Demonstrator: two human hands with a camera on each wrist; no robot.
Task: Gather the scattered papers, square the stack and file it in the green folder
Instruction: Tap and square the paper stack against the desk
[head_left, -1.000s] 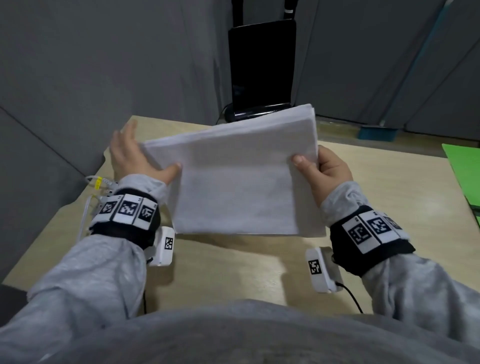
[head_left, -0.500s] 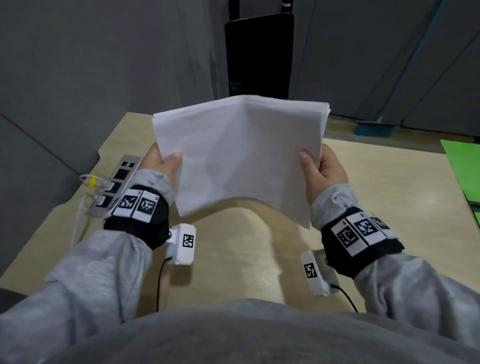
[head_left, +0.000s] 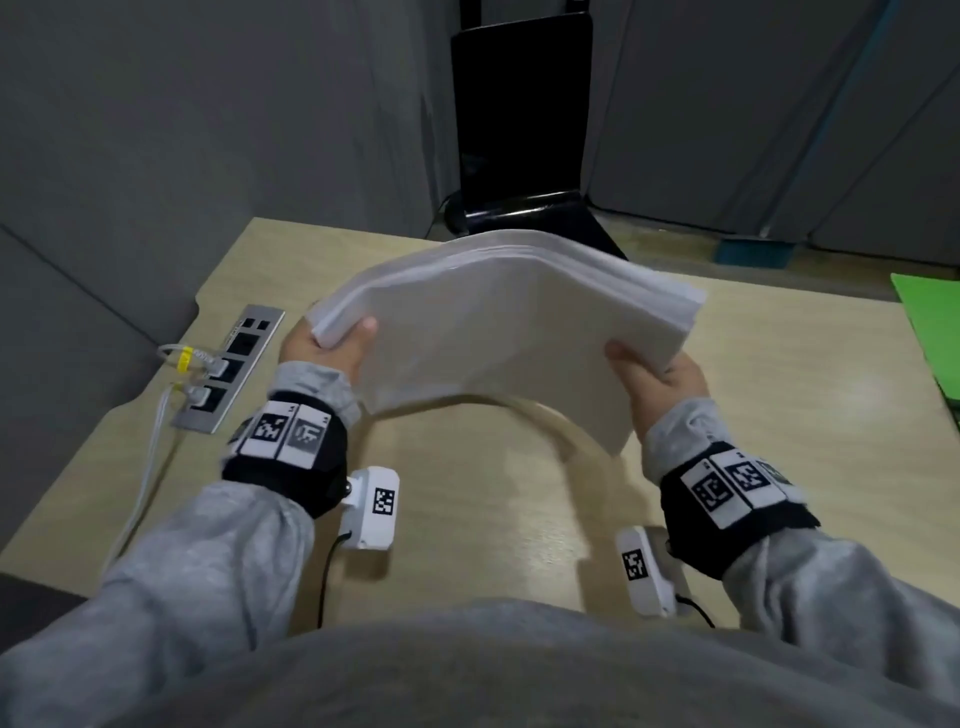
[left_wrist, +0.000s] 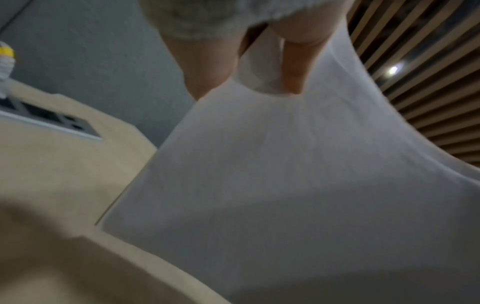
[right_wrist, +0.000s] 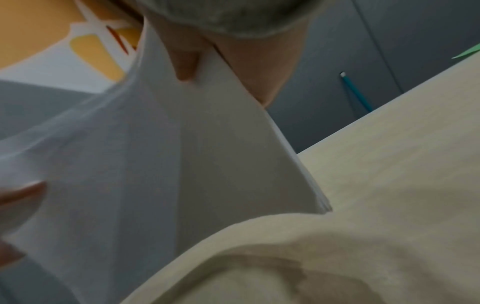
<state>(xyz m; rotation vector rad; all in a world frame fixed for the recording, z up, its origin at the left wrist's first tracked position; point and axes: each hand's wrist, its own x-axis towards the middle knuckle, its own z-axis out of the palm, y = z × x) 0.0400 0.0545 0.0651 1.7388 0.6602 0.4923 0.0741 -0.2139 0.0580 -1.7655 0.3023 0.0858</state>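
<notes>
A thick stack of white papers (head_left: 498, 332) is held in the air above the wooden table (head_left: 519, 519), bowed upward in the middle like an arch. My left hand (head_left: 332, 348) grips its left edge, thumb on top. My right hand (head_left: 654, 379) grips the right edge near the lower corner. The left wrist view shows the paper stack (left_wrist: 298, 174) pinched between thumb and fingers; the right wrist view shows the paper stack (right_wrist: 155, 154) the same way. The green folder (head_left: 935, 338) lies at the table's far right edge, partly cut off.
A metal socket panel (head_left: 228, 369) with white plugged cables is set into the table's left side. A black chair (head_left: 524, 130) stands behind the table. Grey partition walls enclose the left and back. Bare tabletop lies under the stack.
The stack went from tilted flat, to upright, to lowered and bent into an arch. Both hands kept their grip; the left hand shifted from the far corner to the left edge.
</notes>
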